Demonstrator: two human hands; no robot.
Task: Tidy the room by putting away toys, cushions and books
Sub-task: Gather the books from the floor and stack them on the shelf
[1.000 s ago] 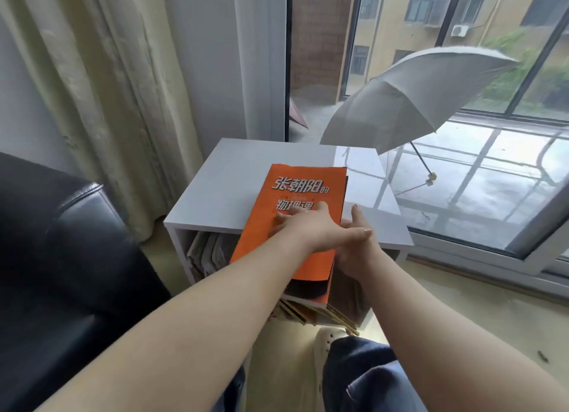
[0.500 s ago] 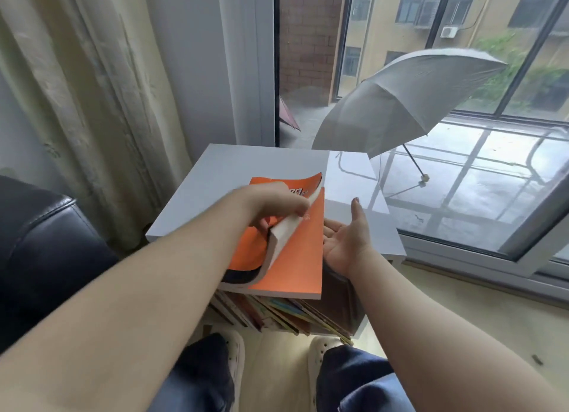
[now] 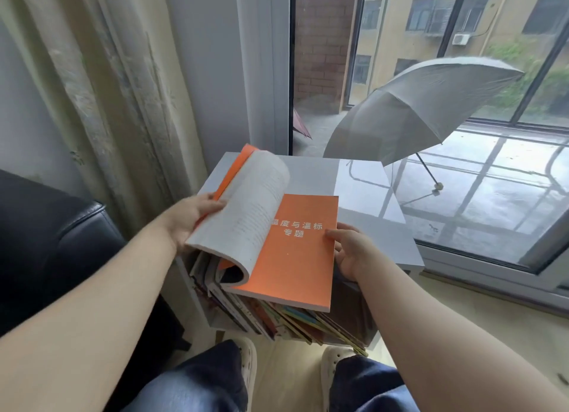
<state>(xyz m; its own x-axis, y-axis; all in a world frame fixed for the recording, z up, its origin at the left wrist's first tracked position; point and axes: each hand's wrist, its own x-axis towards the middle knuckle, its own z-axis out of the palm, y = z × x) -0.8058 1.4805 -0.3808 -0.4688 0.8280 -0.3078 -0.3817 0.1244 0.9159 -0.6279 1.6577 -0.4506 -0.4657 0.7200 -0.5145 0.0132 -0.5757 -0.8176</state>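
Open book held over the front edge of the table, both hands on it

The book (image 3: 295, 251) is open at an orange inner page; the left hand (image 3: 187, 217) grips the front cover and a thick bundle of pages and bends them up and back, I think to look inside before putting it away; the right hand (image 3: 348, 248) is half open under the right edge, thumb pressed on the orange page, so it carries the weight. The book sits above the front edge of the table (image 3: 369, 214), over the shelf books (image 3: 277, 316) below; its long axis runs from the person toward the window, top edge pointing away, spine at the left.
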